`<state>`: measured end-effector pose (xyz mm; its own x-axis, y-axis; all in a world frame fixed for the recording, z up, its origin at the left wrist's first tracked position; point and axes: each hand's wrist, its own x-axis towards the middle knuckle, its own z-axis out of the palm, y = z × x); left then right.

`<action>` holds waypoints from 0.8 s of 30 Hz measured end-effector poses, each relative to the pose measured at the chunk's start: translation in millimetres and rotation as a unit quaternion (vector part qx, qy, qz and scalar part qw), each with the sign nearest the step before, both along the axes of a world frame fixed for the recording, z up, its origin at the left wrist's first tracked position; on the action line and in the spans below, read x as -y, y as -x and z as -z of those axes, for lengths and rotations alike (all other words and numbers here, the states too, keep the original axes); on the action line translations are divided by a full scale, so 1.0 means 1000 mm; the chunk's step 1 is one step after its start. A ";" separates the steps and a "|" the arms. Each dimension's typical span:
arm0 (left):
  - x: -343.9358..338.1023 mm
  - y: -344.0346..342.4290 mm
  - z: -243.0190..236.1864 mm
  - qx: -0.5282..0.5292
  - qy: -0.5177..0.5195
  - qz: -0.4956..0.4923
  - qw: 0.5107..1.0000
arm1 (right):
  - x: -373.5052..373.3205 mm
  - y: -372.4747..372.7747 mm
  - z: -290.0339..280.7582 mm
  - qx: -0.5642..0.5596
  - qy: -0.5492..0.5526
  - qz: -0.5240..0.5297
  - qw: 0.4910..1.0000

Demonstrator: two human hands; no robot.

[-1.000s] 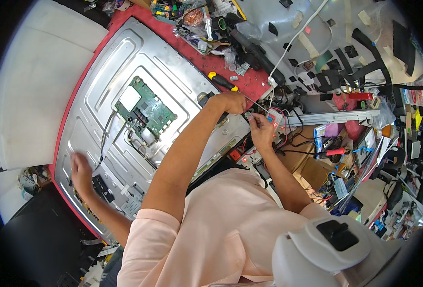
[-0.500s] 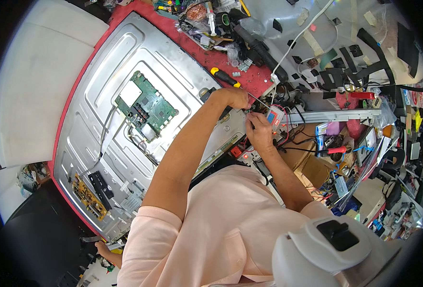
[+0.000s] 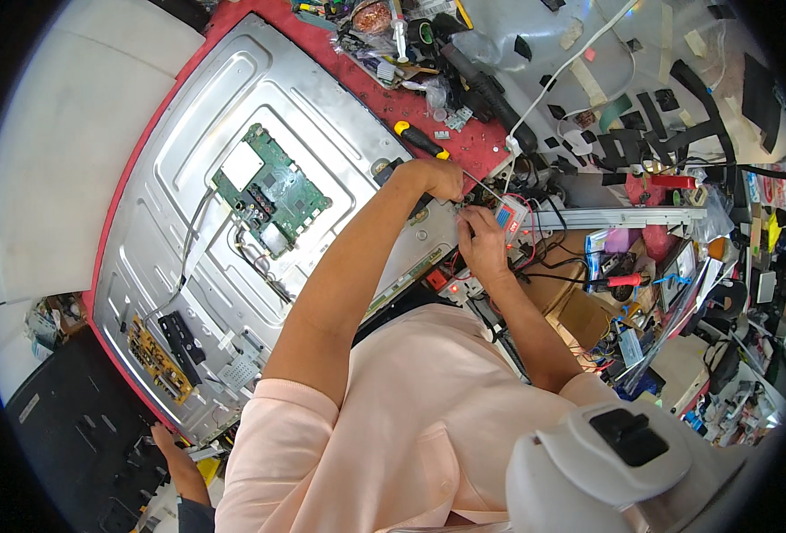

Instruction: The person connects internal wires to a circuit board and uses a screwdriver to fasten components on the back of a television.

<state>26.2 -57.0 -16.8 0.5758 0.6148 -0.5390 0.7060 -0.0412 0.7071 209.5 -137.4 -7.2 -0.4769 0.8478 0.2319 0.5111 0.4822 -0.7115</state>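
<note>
A large silver metal back panel of a flat screen lies before me, with a green circuit board at its middle. Over the panel's right corner reaches my left hand, its fingers curled and closed; what they hold is hidden. A black part shows partly under that wrist. Just beyond it rests a yellow-and-black screwdriver, its shaft pointing right. My right hand is close by, fingertips pinched at the panel's corner on something too small to name. A small white-and-blue box with red wires sits beside it.
A tan power board is on the panel's near left. Red cloth runs under the panel, with tools and parts heaped beyond. Cables, a cardboard box and a metal rail crowd the right. Another person's hand touches the panel's lower-left edge.
The other person's hand and arm have moved up and left along the panel's edge. A black panel at lower left shows more clearly. My own hands stay almost in place.
</note>
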 end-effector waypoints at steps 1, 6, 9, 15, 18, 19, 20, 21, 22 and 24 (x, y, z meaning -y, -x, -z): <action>0.000 0.000 0.000 -0.004 0.005 -0.002 1.000 | 0.000 0.001 -0.001 -0.005 0.020 0.016 1.000; 0.000 -0.001 -0.004 0.005 0.005 -0.008 1.000 | -0.004 -0.002 0.004 -0.034 0.085 0.038 0.995; 0.000 -0.001 -0.007 -0.007 0.011 -0.014 1.000 | -0.006 -0.003 0.004 -0.050 0.176 0.064 0.981; -0.001 -0.001 -0.009 -0.024 0.017 0.006 1.000 | -0.006 -0.002 -0.006 0.002 0.073 0.010 0.997; -0.001 -0.002 -0.010 -0.014 0.006 0.014 1.000 | -0.005 -0.001 -0.006 0.015 0.066 0.000 0.998; -0.001 -0.001 -0.009 -0.007 0.001 0.014 1.000 | -0.005 -0.001 -0.005 0.020 0.061 -0.005 0.998; 0.000 -0.001 -0.008 -0.011 0.005 0.010 1.000 | -0.005 -0.001 -0.004 0.024 0.057 -0.010 0.998; -0.001 -0.001 -0.008 -0.013 0.008 0.006 1.000 | -0.005 0.000 -0.003 0.029 0.053 -0.013 0.998; -0.001 -0.002 -0.009 -0.016 0.012 0.003 1.000 | -0.004 0.000 -0.002 0.035 0.049 -0.017 0.998; -0.001 -0.002 -0.008 -0.025 0.010 0.005 1.000 | -0.004 -0.001 0.001 0.045 0.027 -0.033 0.998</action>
<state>28.5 -55.6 -8.5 0.5541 0.5976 -0.5795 0.7398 -0.0344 0.6720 210.3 -133.4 -7.7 -0.5488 0.8240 0.1410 0.5420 0.4792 -0.6904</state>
